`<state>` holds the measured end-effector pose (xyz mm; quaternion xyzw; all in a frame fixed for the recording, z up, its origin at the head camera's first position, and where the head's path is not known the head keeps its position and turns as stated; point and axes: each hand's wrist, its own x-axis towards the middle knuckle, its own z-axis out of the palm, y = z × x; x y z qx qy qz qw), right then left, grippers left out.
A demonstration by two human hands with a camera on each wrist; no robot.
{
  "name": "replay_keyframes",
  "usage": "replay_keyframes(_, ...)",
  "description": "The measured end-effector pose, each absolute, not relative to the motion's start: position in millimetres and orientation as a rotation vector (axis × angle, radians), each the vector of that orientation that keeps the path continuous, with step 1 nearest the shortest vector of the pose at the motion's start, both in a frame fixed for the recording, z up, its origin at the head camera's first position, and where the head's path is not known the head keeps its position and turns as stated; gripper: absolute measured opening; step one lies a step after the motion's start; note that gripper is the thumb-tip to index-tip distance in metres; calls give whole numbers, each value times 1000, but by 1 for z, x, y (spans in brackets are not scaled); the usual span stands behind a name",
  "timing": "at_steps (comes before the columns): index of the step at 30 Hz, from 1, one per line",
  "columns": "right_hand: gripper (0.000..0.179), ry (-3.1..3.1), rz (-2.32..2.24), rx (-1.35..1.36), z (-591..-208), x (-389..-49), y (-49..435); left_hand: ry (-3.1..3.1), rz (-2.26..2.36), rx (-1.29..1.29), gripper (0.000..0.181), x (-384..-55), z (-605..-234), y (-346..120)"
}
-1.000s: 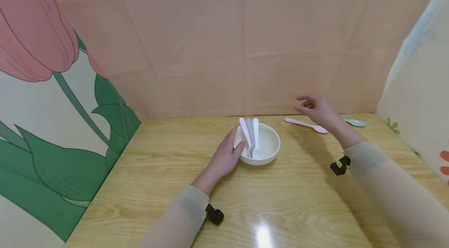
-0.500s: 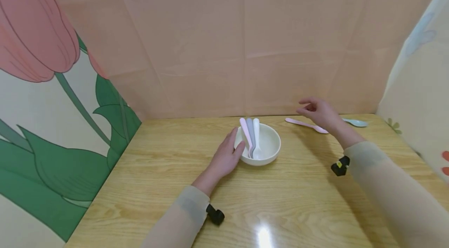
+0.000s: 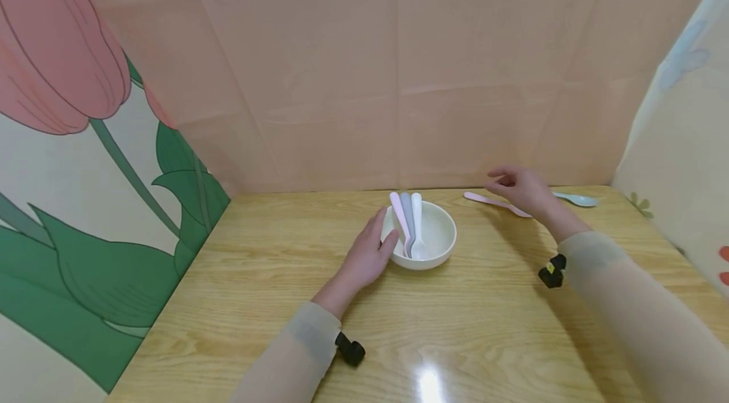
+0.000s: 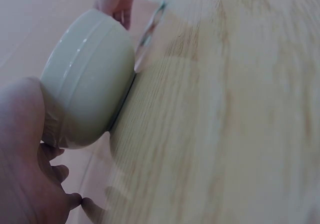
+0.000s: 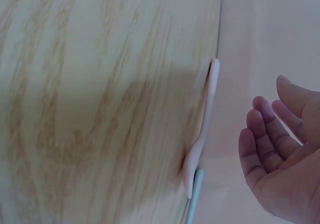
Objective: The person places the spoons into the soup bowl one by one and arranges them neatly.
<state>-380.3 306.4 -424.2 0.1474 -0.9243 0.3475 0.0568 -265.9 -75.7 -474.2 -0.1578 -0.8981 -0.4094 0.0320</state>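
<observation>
In the head view a white bowl [image 3: 437, 232] stands on the table. It holds a pink spoon [image 3: 397, 205], a grey-blue spoon [image 3: 407, 205] and a white spoon [image 3: 417, 219], handles leaning on the far rim. My left hand [image 3: 367, 251] rests against the bowl's left side, fingers fairly straight, thumb by the near rim; the left wrist view shows the bowl's [image 4: 95, 79] outer wall touching the thumb. My right hand [image 3: 521, 191] hovers above another pink spoon [image 3: 484, 198], fingers loosely bent and holding nothing. In the right wrist view a gap separates that hand [image 5: 285, 159] from the pink spoon [image 5: 207, 114].
A light green spoon [image 3: 578, 200] lies at the table's back right, its handle partly hidden behind my right hand. The wooden table [image 3: 455, 327] meets a pink cloth backdrop [image 3: 342, 74] at its back edge. Printed panels stand left and right.
My right hand has lowered a little and shifted slightly right, nearer the pink spoon on the table. My left hand and the bowl stay in place.
</observation>
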Motion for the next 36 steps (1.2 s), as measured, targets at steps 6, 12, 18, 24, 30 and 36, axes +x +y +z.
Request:
replay_keyframes(6,48,-2833,1067,439,-431,-383,309,-2779,-1279,-469,72,-266,-474,-76)
replay_keyframes(12,53,-2895,1071,433,-439,-388,314,-2768,-1275,-474,72,-264,-473,-77)
replay_keyframes(18,53,-2888,1120,434,-445,-389,314,-2780,-1278,-465,73,-264,-473,-77)
replay_keyframes(24,51,-2848,1189,467,-448,-387,313,-2784,-1278,-461,73,-264,-473,-77)
replay_keyframes(30,49,-2831,1203,495,-454,-388,314,-2796,-1277,-456,72,-264,-473,-77)
replay_keyframes(36,48,-2861,1150,469,-457,-389,316,-2800,-1291,-449,73,-264,-473,-77)
